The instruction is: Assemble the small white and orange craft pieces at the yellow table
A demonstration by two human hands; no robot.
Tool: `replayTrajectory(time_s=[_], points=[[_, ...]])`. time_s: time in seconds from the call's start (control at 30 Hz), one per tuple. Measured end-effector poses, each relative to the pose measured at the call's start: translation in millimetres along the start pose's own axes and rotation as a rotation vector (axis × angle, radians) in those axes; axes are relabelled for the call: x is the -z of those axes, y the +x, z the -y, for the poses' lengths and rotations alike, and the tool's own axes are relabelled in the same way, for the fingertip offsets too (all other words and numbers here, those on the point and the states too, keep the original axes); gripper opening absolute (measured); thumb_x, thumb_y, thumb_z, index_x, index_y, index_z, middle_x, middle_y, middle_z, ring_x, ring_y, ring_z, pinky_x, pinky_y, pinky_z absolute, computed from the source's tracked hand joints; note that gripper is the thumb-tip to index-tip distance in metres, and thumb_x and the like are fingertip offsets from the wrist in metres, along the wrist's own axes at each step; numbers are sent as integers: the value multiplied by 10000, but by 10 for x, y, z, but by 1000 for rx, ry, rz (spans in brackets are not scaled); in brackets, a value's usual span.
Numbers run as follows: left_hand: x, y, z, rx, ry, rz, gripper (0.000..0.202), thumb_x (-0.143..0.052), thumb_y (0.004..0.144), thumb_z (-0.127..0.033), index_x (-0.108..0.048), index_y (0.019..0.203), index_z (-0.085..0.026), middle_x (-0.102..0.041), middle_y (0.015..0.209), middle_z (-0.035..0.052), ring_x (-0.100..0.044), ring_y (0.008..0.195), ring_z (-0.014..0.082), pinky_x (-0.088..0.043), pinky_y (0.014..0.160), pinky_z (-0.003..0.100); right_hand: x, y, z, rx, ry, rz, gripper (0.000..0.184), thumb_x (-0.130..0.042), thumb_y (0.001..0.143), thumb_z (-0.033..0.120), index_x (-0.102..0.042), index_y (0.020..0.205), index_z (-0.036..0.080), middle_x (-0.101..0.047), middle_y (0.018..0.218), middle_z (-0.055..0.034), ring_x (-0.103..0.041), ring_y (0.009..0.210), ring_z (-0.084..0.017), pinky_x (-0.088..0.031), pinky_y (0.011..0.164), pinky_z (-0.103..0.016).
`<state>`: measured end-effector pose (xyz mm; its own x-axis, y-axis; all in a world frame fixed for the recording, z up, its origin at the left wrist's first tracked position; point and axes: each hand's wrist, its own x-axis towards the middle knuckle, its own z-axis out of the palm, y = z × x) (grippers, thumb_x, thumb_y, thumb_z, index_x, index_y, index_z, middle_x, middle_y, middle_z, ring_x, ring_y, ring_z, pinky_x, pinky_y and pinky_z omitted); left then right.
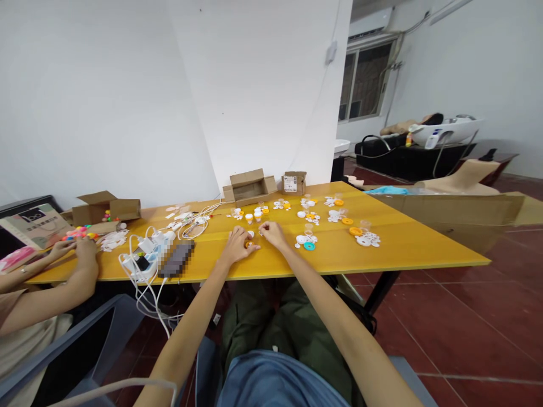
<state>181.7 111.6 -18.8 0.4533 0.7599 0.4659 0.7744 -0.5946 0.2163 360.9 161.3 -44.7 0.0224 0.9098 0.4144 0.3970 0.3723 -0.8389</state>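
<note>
My left hand [236, 246] rests on the yellow table [288, 270] near its front edge, fingers curled round a small orange round part [249, 244]. Close to it, my right hand [274, 233] is closed in a pinch; whatever its fingertips hold is too small to make out. A small white disc [251, 233] shows between the hands. Just beyond them stand two small white cups with orange tops, a left one [249, 218] and a right one [258, 217]. To the right lies a group of white gears [302, 240] with a teal wheel [309, 246].
More heaps of white gears [368, 239] and orange wheels [355, 231] spread rightward. An open cardboard box [249, 187] and a smaller box [293, 183] stand at the back. Power strips [148, 257] with tangled white cables lie left. A co-worker's hands [78, 246] handle colourful pieces far left.
</note>
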Motion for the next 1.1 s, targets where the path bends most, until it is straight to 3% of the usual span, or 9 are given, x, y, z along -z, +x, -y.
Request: replayTrajectory(time_s=[0.13, 0.37, 0.57, 1.1], points=[[-14, 2, 4, 13, 19, 4, 318, -753, 810, -529, -668, 842, -225, -612, 767, 30, -587, 928, 261, -436, 881, 380, 13, -33, 37, 17, -20, 4, 157, -606, 743, 115, -644, 641, 228, -722, 725, -13, -684, 737, -197, -533, 723, -301], [-21, -22, -19, 27, -72, 1, 270, -746, 820, -493, -672, 842, -234, -648, 765, 21, -627, 824, 220, -482, 764, 314, 62, -229, 72, 427, -94, 87, 128, -607, 829, 130, -647, 773, 238, -696, 956, -42, -651, 960, -206, -521, 891, -341], [22, -16, -38, -5, -181, 16, 209, -717, 844, -416, -678, 925, -228, -663, 819, 24, -628, 808, 203, -514, 792, 319, 98, -332, 163, 607, -139, 162, 159, -572, 874, 108, -637, 798, 231, -664, 1083, -61, -624, 1034, -201, -511, 931, -344], [3, -5, -1, 35, -298, 52, 185, -695, 839, -369, -656, 944, -223, -641, 818, 0, -595, 771, 176, -512, 786, 314, 126, -355, 208, 603, -208, 242, 212, -540, 853, 41, -626, 793, 225, -635, 1110, -67, -610, 1008, -205, -509, 907, -338]])
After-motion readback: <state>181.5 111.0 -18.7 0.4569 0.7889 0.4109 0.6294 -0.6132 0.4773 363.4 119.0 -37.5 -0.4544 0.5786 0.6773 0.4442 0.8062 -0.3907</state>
